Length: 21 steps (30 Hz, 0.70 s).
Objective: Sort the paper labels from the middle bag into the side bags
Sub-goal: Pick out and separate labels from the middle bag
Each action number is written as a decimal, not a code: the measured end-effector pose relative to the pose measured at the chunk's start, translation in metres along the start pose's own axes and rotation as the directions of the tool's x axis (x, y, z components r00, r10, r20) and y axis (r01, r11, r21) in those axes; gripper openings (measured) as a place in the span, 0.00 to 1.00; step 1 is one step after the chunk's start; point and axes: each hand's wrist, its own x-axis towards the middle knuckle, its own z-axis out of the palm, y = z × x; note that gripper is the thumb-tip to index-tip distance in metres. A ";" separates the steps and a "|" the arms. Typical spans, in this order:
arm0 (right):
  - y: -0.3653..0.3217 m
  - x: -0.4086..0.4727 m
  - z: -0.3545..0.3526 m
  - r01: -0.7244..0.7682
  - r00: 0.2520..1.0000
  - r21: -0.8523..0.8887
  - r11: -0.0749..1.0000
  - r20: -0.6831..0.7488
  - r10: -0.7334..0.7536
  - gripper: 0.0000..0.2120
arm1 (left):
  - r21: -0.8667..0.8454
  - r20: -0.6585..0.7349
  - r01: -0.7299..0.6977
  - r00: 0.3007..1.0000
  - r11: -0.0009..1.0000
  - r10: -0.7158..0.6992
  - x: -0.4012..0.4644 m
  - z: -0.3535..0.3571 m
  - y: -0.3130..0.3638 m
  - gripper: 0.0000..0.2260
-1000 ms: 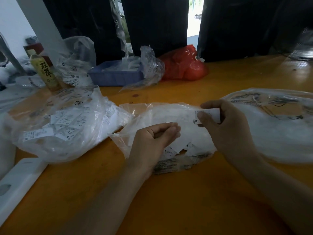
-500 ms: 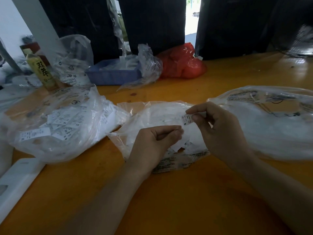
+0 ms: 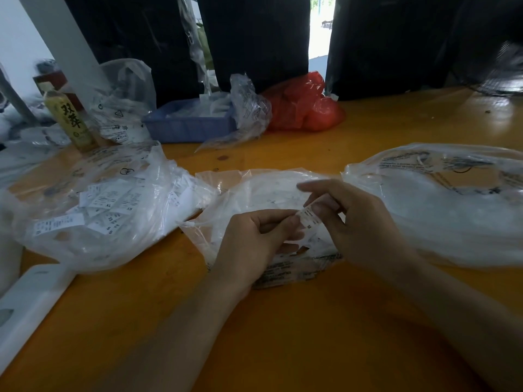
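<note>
Person is sitting at an orange wooden surface (image 3: 283, 335), both hands working over the crumpled clear plastic middle bag (image 3: 254, 190) of small white paper labels. Right hand (image 3: 359, 222) is pinching one narrow white printed paper label (image 3: 310, 217) between thumb and fingers, holding it up just above the middle bag. Left hand (image 3: 254, 239) is curling in with its fingertips touching the label's near end, looks like it is pinching the same strip, though the contact is partly blurred. Both hands are grasping, neither one released.

The clear plastic left bag (image 3: 93, 210), full of white size labels, is lying well to the left; the large clear plastic right bag (image 3: 441, 205) with whitish contents is lying just beside the right hand. A blue plastic tray (image 3: 189, 125), a red plastic bag (image 3: 302, 106) and a yellow-labelled bottle (image 3: 69, 117) are standing at the back.

Judgement: label is being read or separated before going to a side bag. Risks from here: two labels sticking together and travelling as one, thin strip tearing if both hands pull apart, size print being misread in the dim light so it ends up in the wrong bag, or the slack bag mouth folding shut so the label drops on the surface instead
</note>
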 end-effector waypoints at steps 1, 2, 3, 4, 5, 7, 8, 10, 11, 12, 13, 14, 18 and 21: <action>0.001 0.000 0.000 -0.026 1.000 0.021 0.999 -0.014 0.026 0.19 | -0.010 -0.008 0.000 1.000 1.000 0.000 0.000 0.000 0.000 0.05; 0.001 0.000 -0.001 -0.050 0.999 0.038 0.998 -0.017 0.051 0.19 | -0.016 -0.016 0.000 1.000 1.000 0.000 0.000 0.001 0.001 0.05; 0.002 0.000 -0.001 -0.067 0.998 0.048 0.997 -0.011 0.067 0.19 | -0.023 -0.024 0.000 1.000 1.000 0.000 0.000 0.001 0.001 0.05; 0.002 0.000 0.000 -0.073 0.997 0.049 0.996 -0.003 0.073 0.19 | -0.034 -0.031 0.002 1.000 0.999 -0.003 0.001 0.001 0.001 0.06; 0.003 -0.001 0.000 -0.073 0.997 0.046 0.996 0.007 0.072 0.18 | -0.052 -0.033 0.008 0.999 0.999 -0.009 0.001 0.001 0.001 0.06; 0.002 -0.002 0.001 -0.077 0.997 0.045 0.996 0.029 0.075 0.18 | -0.086 -0.025 0.018 0.999 0.996 -0.020 0.001 0.000 0.002 0.08; 0.002 -0.003 0.002 -0.083 0.996 0.051 0.995 0.038 0.082 0.18 | -0.091 -0.021 0.019 1.000 0.996 -0.021 0.001 0.000 0.001 0.09; 0.002 -0.003 0.003 -0.095 0.995 0.062 0.994 0.041 0.093 0.18 | -0.101 -0.023 0.020 0.999 0.995 -0.022 0.001 0.000 0.001 0.12; 0.002 -0.003 0.003 -0.106 0.994 0.066 0.992 0.035 0.104 0.18 | -0.115 -0.029 0.022 0.999 0.993 -0.026 0.001 0.000 0.001 0.12; 0.003 -0.002 0.003 -0.120 0.993 0.071 0.990 0.023 0.119 0.18 | -0.132 -0.037 0.026 0.999 0.991 -0.032 0.001 0.000 0.001 0.12; 0.003 -0.001 0.003 -0.137 0.991 0.081 0.987 0.007 0.137 0.18 | -0.151 -0.045 0.032 0.998 0.988 -0.039 0.002 0.000 0.001 0.11; 0.004 -0.001 0.003 -0.159 0.987 0.097 0.982 -0.007 0.160 0.18 | -0.171 -0.052 0.037 0.998 0.985 -0.046 0.002 -0.001 0.001 0.09; 0.006 0.001 0.000 -0.254 0.967 0.180 0.950 0.011 0.256 0.21 | -0.277 -0.084 0.053 0.993 0.960 -0.079 0.004 -0.001 0.004 0.13; 0.007 0.001 -0.001 -0.296 0.950 0.228 0.928 -0.031 0.311 0.14 | -0.309 -0.098 0.068 0.990 0.949 -0.103 0.005 -0.002 0.006 0.18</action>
